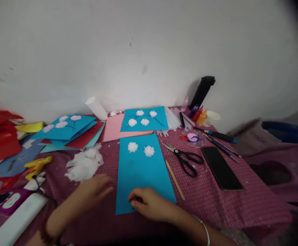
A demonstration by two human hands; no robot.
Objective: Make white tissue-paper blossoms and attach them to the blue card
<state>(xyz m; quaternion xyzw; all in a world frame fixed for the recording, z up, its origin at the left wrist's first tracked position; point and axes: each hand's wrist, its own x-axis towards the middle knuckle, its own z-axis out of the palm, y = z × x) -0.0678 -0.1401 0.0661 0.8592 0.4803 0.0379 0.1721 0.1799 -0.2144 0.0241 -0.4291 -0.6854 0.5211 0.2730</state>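
A blue paper sheet (141,171) lies on the red checked cloth in front of me, with two white cotton puffs (133,147) near its far end. My right hand (149,204) rests on the sheet's near edge with fingers curled in a pinch; what they hold is hidden. My left hand (94,189) is blurred, left of the sheet, just below a heap of white cotton (83,164). Its fingers look stretched forward, with nothing seen in them.
Scissors (186,159), a wooden stick (175,179) and a black phone (221,168) lie right of the sheet. Further back are a finished blue card (144,119), a pink sheet (113,129), glue bottles (199,114), pens (219,136). A yellow glue gun (37,166) and stacked papers (67,131) sit left.
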